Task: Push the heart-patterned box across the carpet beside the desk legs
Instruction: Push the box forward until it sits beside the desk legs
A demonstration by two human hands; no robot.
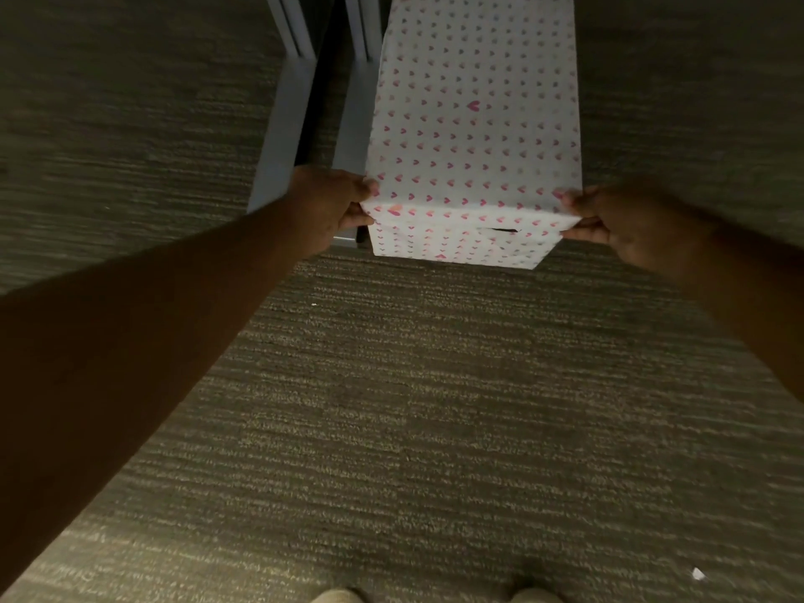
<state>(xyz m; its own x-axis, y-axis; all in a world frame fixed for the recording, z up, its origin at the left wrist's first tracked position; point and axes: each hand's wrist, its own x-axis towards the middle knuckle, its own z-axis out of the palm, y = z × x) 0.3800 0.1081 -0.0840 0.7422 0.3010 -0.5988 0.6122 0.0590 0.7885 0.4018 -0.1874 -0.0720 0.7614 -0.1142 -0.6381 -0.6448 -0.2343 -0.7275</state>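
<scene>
On the floor: ribbed grey-green carpet, dimly lit, with pale desk legs at upper left. Box: long, its length running away from me, near end facing me, lying just beside the legs, possibly touching. White, small pink hearts, a dark slot in the near end. My left hand and right hand pinch its near corners.
</scene>
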